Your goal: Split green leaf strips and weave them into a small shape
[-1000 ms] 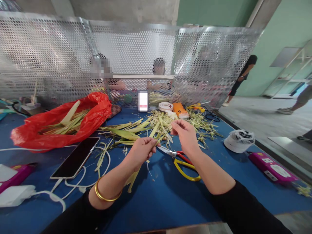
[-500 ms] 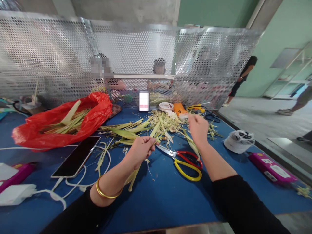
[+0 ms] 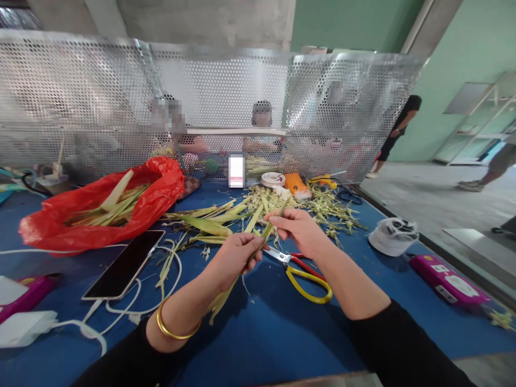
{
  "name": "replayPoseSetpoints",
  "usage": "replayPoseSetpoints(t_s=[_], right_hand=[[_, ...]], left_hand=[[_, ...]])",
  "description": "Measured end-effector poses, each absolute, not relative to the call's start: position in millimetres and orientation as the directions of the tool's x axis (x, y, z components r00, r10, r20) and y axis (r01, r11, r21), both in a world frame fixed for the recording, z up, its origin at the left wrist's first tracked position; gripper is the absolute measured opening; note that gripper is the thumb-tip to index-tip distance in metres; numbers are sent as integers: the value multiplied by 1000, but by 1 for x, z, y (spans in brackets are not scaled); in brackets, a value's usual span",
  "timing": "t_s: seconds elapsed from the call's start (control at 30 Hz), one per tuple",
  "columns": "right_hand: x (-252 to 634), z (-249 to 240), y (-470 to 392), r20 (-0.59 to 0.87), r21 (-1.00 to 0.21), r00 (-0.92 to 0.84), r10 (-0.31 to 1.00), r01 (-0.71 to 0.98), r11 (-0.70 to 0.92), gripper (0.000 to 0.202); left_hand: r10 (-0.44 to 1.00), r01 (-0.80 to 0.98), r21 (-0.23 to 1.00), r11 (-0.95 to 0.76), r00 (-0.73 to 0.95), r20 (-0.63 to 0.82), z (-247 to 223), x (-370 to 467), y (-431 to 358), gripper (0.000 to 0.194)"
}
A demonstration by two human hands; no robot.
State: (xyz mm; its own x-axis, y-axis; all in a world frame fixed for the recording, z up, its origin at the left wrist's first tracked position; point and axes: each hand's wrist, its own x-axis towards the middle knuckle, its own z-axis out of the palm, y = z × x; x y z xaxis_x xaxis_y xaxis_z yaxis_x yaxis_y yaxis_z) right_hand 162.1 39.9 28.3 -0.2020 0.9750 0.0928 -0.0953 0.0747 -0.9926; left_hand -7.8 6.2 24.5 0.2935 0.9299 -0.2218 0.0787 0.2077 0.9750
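Note:
My left hand (image 3: 237, 255) is closed around a narrow green husk strip (image 3: 269, 230), which looks like corn husk. It slants up and away from the thumb, and a paler end hangs below the fist. At the upper part of this strip, my right hand (image 3: 296, 228) pinches with thumb and forefinger. Scissors (image 3: 308, 282) with one red and one yellow handle lie on the blue table (image 3: 258, 344) just under my right hand. Behind both hands spreads a heap of husk scraps (image 3: 262, 199), with longer green husks (image 3: 207, 224) to its left.
A red plastic bag (image 3: 52, 220) of husks stands at the left, by a phone (image 3: 124, 263) on a white cable. Rightward are a white roll (image 3: 389, 239) and a purple box (image 3: 449, 279). A perforated metal screen (image 3: 226, 80) closes the back; people sit behind it.
My right hand has come down and left from over the scraps to the strip beside my left hand. The strip now points upward between the hands. My left hand stays nearly in place.

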Motion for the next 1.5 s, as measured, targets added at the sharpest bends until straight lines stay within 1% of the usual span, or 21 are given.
replayPoseSetpoints(t_s=[0.1,0.2,0.33,0.43,0.67,0.77,0.83,0.87,0.97,1.0,1.03,1.07,1.1,1.13,1.17,1.23,1.27,1.3,1.37,1.43,1.5], right_hand=[[162,27,40,94,-987,-173,980,-145,69,25],[162,27,39,97,-983,-187,978,-174,64,23],[161,30,35,126,-984,-218,968,-149,95,23],[161,31,34,146,-985,-221,964,-129,119,21],[160,29,37,182,-976,-194,964,-156,153,20],[160,32,37,193,-971,-169,966,-174,164,25],[158,34,35,152,-974,-173,973,-194,117,32],[156,34,32,103,-980,-200,974,-189,65,35],[143,26,23,-58,-992,-375,925,-85,-97,41],[137,21,20,-80,-993,-437,896,-45,-111,40],[131,15,17,-66,-996,-463,884,-20,-85,38],[125,10,14,-29,-1000,-445,895,10,-28,37],[120,6,12,32,-996,-400,916,69,65,36],[116,4,10,111,-970,-362,925,165,180,36],[114,4,8,186,-917,-357,915,271,292,36],[119,8,5,280,-780,-415,866,427,457,33],[125,12,3,297,-732,-445,845,462,501,30],[134,15,1,309,-707,-452,837,479,520,24],[161,18,-6,344,-684,-377,860,526,505,19],[199,17,-11,385,-651,-234,893,617,442,19],[244,13,-11,475,-504,-15,880,815,286,20]], left_hand=[[909,53,969,239,338,-243,27,-8,5,24],[896,-12,967,256,378,-233,30,-7,8,27],[899,-72,965,252,386,-206,32,-2,15,26],[891,-77,958,278,394,-227,32,0,20,21],[867,-56,952,302,430,-250,32,0,26,20],[901,-105,952,287,368,-231,39,4,26,19],[950,-150,965,216,261,-172,44,8,26,18],[975,-173,972,161,184,-129,47,9,26,16],[1000,-213,977,-8,-29,2,51,10,27,10],[998,-239,971,-9,-60,-6,50,10,28,10],[997,-280,960,28,-60,-47,49,9,28,10],[993,-328,940,96,-37,-114,48,8,29,11],[981,-378,909,177,-6,-193,46,6,30,12],[963,-421,870,255,30,-268,45,4,31,13],[945,-451,836,313,59,-322,44,2,33,13],[931,-477,807,348,79,-356,45,-5,37,14],[933,-489,802,343,75,-353,46,-9,40,14],[936,-498,801,332,71,-344,47,-13,43,16],[940,-501,803,323,72,-333,48,-20,49,18],[942,-497,806,320,75,-328,45,-23,53,19],[938,-485,807,338,99,-333,40,-21,54,18]])
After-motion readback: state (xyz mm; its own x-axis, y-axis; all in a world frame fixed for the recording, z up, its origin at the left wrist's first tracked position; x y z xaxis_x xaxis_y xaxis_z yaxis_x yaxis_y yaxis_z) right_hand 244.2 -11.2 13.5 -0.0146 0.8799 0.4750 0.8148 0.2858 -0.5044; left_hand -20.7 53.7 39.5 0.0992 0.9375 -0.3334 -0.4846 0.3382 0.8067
